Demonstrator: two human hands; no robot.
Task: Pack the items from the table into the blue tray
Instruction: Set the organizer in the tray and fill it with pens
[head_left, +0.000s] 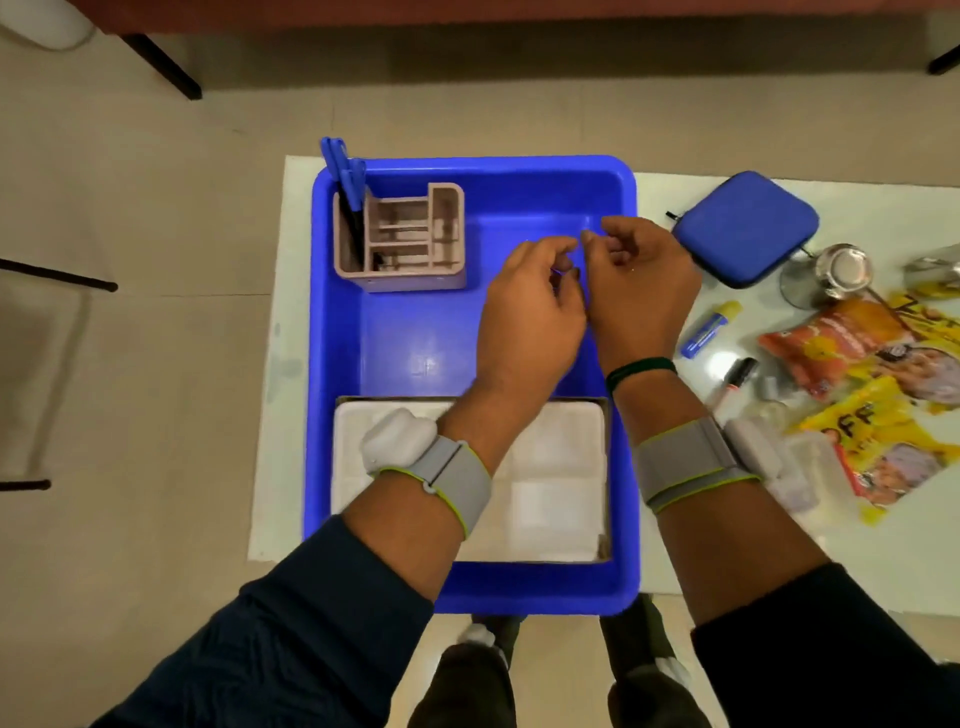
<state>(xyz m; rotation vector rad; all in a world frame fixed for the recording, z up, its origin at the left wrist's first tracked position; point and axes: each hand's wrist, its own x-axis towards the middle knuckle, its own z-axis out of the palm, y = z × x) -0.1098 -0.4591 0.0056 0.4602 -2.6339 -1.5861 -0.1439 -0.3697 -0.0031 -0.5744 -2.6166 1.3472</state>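
The blue tray (467, 163) lies on the white table (670, 571). At its far left stands a pink desk organizer (410, 234) with blue pens (343, 166) in it. A white compartmented box (550, 499) fills the tray's near end. My left hand (524, 317) and my right hand (639, 291) hover over the tray's middle right, fingertips pinched together and almost touching each other. Whether something small or clear sits between the fingers is too faint to tell.
Right of the tray lie a blue zip case (743, 228), a glass (831, 275), a glue stick (709, 330), a marker (735, 379), an orange snack packet (841, 343), a yellow packet (883, 447) and a clear container (810, 467). Floor lies left and beyond.
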